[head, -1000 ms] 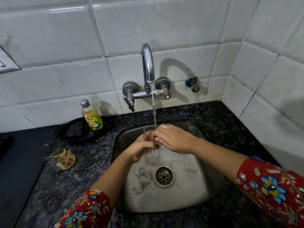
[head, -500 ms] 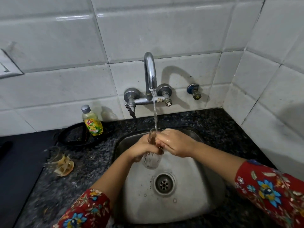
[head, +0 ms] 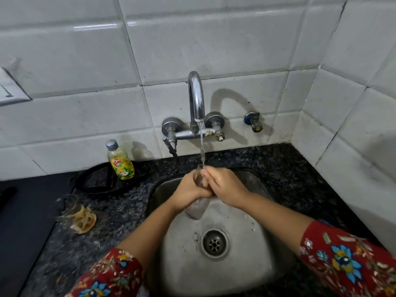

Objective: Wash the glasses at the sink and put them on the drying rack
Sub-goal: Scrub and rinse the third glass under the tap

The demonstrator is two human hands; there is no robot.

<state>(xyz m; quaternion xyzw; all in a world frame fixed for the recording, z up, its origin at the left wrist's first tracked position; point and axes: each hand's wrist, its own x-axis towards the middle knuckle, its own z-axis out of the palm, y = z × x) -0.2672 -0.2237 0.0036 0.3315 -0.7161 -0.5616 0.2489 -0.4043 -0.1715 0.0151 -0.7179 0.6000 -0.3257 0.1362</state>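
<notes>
A clear drinking glass (head: 197,207) is held over the steel sink (head: 246,269), under the stream running from the chrome tap (head: 196,99). My left hand (head: 188,192) wraps around its left side. My right hand (head: 225,186) closes on its right side, fingers over the rim. Only the rim and the base of the glass show between my hands. A second clear glass (head: 65,207) lies on the dark counter at the left, beside a yellowish scrub pad (head: 84,220).
A dish soap bottle (head: 120,160) stands on a black round stand (head: 94,181) behind the counter's left part. A blue-capped valve (head: 252,121) sticks out of the tiled wall. Tiled walls close in the back and right. The sink drain (head: 214,243) is uncovered.
Both hands have closed tighter around the glass, now covering most of it. The view has tilted, so the tap and sink sit lower in the frame.
</notes>
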